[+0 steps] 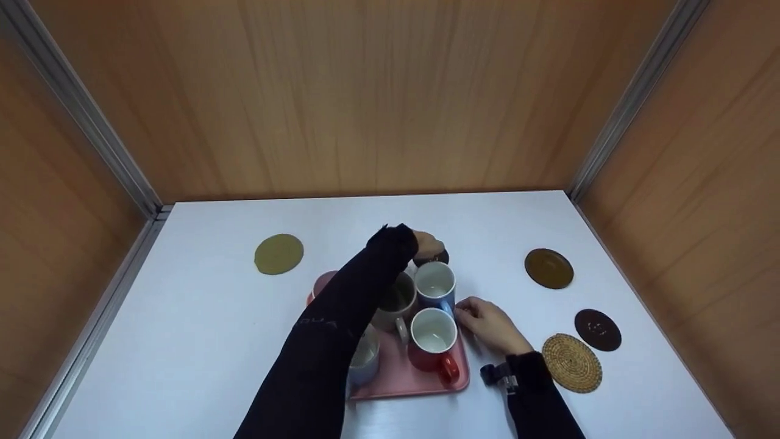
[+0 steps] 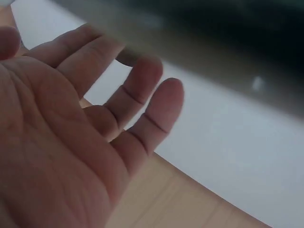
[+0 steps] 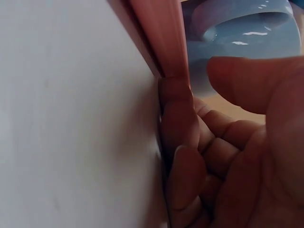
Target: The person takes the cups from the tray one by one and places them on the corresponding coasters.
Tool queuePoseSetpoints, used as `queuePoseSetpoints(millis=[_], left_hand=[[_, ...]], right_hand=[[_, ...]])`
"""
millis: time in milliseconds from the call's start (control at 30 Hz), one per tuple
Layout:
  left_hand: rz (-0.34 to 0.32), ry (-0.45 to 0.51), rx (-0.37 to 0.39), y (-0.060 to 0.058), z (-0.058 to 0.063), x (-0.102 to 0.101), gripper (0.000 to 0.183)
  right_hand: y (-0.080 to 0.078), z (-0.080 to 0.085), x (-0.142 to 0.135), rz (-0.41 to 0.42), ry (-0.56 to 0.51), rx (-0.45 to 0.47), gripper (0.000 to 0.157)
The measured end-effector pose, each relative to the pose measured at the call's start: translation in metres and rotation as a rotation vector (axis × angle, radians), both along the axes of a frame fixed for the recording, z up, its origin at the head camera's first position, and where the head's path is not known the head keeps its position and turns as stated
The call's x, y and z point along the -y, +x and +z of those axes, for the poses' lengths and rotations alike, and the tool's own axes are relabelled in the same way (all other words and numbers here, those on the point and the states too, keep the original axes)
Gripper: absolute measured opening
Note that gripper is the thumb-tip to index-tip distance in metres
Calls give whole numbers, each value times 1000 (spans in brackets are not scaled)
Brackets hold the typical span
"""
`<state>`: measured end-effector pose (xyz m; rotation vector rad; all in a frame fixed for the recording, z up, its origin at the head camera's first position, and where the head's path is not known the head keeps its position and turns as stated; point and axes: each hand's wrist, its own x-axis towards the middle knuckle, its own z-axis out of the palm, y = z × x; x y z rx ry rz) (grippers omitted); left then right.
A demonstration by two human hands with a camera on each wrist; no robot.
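A pink tray (image 1: 396, 378) bears several mugs, among them a red mug (image 1: 425, 353), a blue mug (image 1: 436, 281) and a whitish mug (image 1: 382, 320). My left arm reaches across them. Behind the blue mug, my left hand (image 1: 428, 245) is over a dark coaster (image 1: 440, 258), partly hiding it. The left wrist view shows loosely bent fingers (image 2: 164, 104), the thumb apart, and a large blurred dark shape overhead. At the tray's right edge rests my right hand (image 1: 492, 323). Its fingertips (image 3: 176, 92) touch the tray's underside edge; its thumb stands free beside the blue mug.
A green coaster (image 1: 278, 254) lies at the left of the white table (image 1: 183, 329). On the right are a brown coaster (image 1: 549, 268), a dark coaster (image 1: 598, 330) and a woven coaster (image 1: 571, 363). Wooden panels (image 1: 378, 97) enclose the table at the back and sides.
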<state>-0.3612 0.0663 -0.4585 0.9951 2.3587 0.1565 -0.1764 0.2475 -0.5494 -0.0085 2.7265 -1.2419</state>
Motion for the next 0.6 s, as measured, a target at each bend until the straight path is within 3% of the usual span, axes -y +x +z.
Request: queuePoseSetpoints(millis=[67, 133, 200, 333, 500, 600], left_hand=[[104, 66, 60, 9, 8, 4, 48], [185, 68, 121, 29, 26, 8, 34], [233, 79, 153, 43, 37, 13, 26], [274, 38, 109, 58, 49, 24, 25], [315, 0, 39, 61, 51, 38, 25], [239, -12, 16, 57, 51, 48, 26]], right_hand=[[0, 0, 1, 4, 3, 0, 26], [0, 0, 3, 17, -1, -6, 27], [1, 0, 5, 30, 1, -7, 27], [1, 1, 11, 47, 14, -21, 27], [1, 2, 16, 49, 11, -25, 25], [0, 3, 18, 53, 16, -26, 24]])
